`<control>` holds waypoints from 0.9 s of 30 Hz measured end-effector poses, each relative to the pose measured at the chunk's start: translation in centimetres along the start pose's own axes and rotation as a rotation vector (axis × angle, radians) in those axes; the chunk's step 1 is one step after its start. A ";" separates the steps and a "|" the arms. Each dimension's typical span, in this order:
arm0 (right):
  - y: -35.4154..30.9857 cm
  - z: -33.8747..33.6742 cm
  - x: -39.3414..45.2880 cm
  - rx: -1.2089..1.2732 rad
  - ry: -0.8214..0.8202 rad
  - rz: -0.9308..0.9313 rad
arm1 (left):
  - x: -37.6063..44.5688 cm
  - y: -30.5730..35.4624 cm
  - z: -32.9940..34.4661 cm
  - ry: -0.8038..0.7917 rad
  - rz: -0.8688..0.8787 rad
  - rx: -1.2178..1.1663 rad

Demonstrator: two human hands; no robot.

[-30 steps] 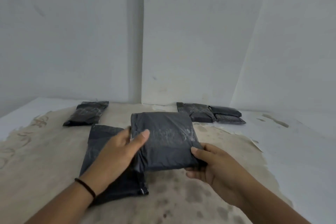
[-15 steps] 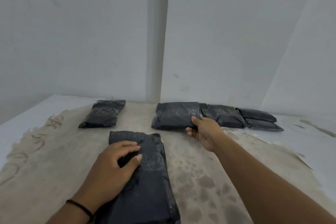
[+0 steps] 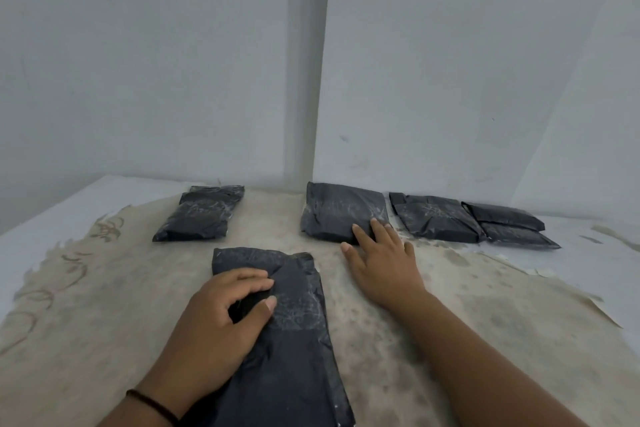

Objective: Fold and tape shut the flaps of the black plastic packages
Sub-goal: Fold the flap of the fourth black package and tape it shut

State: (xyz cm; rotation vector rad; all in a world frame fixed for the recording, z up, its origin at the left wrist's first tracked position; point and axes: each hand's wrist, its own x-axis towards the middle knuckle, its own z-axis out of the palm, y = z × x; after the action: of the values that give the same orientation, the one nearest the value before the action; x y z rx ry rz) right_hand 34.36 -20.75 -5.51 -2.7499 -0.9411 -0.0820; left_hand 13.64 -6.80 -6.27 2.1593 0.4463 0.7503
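Under the left hand's fingers [image 3: 256, 282] lies the near package [image 3: 298, 322].

We find nothing readable here: the black packages [image 3: 343, 211] carry only pale scuffs, and the brown marks on the table [image 3: 69, 274] form no letters.
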 end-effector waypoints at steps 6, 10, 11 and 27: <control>0.0 -0.1 0.0 0.020 -0.006 0.045 | 0.2 -0.4 0.1 0.002 0.023 0.000; -0.1 -0.1 -0.1 0.017 0.007 0.070 | 0.2 -0.4 0.1 0.003 0.029 0.001; -0.1 -0.1 0.0 0.021 0.011 0.076 | 0.2 -0.4 0.0 0.003 0.030 0.001; 0.2 0.0 0.2 0.023 0.034 0.125 | 0.2 -0.3 0.2 0.007 0.024 -0.006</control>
State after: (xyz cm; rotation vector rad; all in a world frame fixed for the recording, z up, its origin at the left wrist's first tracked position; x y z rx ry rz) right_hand 34.59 -20.80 -5.54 -2.7698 -0.7545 -0.0950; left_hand 13.90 -6.65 -6.50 2.1600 0.4218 0.7715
